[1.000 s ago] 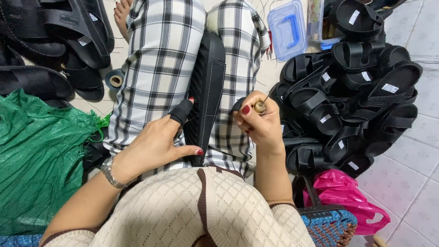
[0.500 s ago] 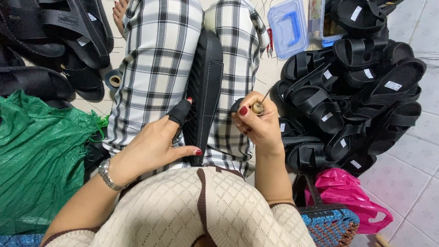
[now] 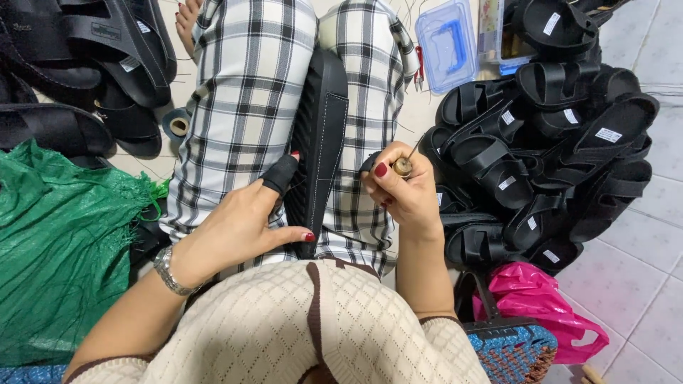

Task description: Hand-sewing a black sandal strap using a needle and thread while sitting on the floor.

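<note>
Several black sandals [image 3: 78, 64] lie heaped at the far left above a green mesh sack [image 3: 60, 249], with a roll of tape [image 3: 176, 125] on the floor just beside the checked trouser leg [image 3: 242, 107]. Next comes the left hand [image 3: 238, 224], a metal watch [image 3: 171, 270] on its wrist and a black finger guard [image 3: 279, 174] on the forefinger; it presses against the black sandal sole [image 3: 320, 135], which stands on edge between the knees with white stitching along its side, the thumb touching its near end. On the other side of the sole the right hand [image 3: 402, 192] has its grip closed around a wooden-handled awl [image 3: 405, 165], needle pointing up and away. Farther right sits a clear plastic box [image 3: 447, 44], then a big pile of black strapped sandals [image 3: 548, 142], and below it a pink plastic bag [image 3: 541, 306] on the tiled floor [image 3: 640, 270].
</note>
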